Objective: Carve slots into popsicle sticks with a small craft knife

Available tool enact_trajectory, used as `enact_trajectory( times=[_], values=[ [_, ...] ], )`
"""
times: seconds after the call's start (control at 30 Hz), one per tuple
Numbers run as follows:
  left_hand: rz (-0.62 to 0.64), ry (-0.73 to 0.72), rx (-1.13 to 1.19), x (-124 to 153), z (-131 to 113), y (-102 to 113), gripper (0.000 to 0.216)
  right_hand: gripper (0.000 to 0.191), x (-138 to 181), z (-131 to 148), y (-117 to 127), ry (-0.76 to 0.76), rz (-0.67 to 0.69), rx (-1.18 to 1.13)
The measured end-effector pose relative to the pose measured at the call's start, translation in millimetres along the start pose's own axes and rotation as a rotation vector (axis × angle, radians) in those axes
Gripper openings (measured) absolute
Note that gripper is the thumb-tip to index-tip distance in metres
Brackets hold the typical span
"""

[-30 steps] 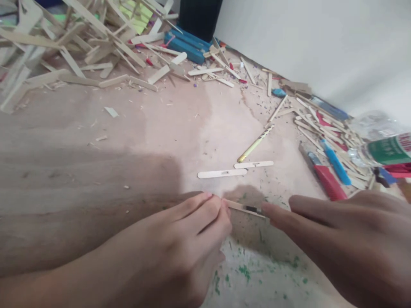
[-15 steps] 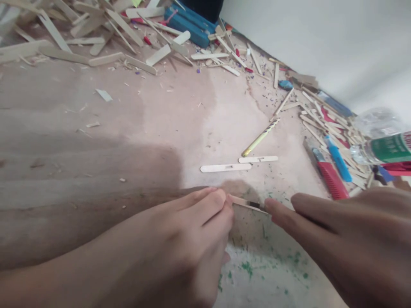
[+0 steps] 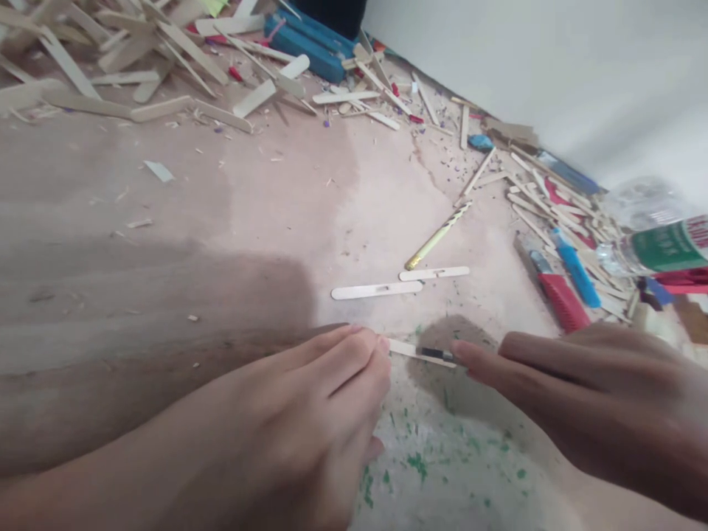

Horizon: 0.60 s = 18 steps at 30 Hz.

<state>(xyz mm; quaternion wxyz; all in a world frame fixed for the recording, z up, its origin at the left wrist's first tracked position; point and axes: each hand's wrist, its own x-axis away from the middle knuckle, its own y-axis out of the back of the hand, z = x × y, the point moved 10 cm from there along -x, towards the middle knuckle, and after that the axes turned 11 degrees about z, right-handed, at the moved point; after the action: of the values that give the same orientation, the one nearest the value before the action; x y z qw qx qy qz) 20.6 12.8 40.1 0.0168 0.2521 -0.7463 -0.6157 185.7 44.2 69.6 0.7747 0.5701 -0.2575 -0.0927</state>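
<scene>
My left hand is closed, its fingers bent over one end of a wooden craft stick lying on the table. The stick's other end juts out to the right, past the fingertips. My right hand is closed around a craft knife; its dark blade lies against the stick and most of the handle is hidden by the hand. Just beyond the hands lie two more craft sticks, a nearer one and a farther one, each with a small slit-like mark. A yellow striped pencil rests behind them.
Loose craft sticks are heaped at the back left beside a blue object. At right lie a red-handled cutter, a blue pen-like tool and a plastic bottle. Green marks dot the table; a white wall rises behind.
The whole view has shifted slightly, so the things on the table appear farther left. The knife blade shows at a flatter angle on the stick. Both hands keep their hold.
</scene>
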Motion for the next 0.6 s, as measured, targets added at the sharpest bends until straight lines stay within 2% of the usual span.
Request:
enact_trajectory(
  times=[0.07, 0.17, 0.27, 0.43, 0.6],
  values=[
    [-0.074, 0.029, 0.021, 4, 3, 3, 0.041, 0.049, 0, -3, -4, 0.048, -0.018, -0.042],
    [-0.133, 0.033, 0.021, 10, 3, 3, 0.031, 0.045, 2, -6, -10, 0.086, -0.078, -0.021],
    [-0.139, 0.013, -0.007, 14, 2, 0, 0.026, 0.037, 5, -9, -20, 0.072, -0.131, -0.081],
    [-0.025, -0.053, -0.024, 13, -2, -9, 0.032, 0.030, 8, -11, -27, -0.038, -0.219, -0.122],
    [-0.008, -0.066, -0.048, 9, 0, -7, 0.032, 0.028, 10, -20, -18, -0.172, -0.251, -0.283]
  ],
)
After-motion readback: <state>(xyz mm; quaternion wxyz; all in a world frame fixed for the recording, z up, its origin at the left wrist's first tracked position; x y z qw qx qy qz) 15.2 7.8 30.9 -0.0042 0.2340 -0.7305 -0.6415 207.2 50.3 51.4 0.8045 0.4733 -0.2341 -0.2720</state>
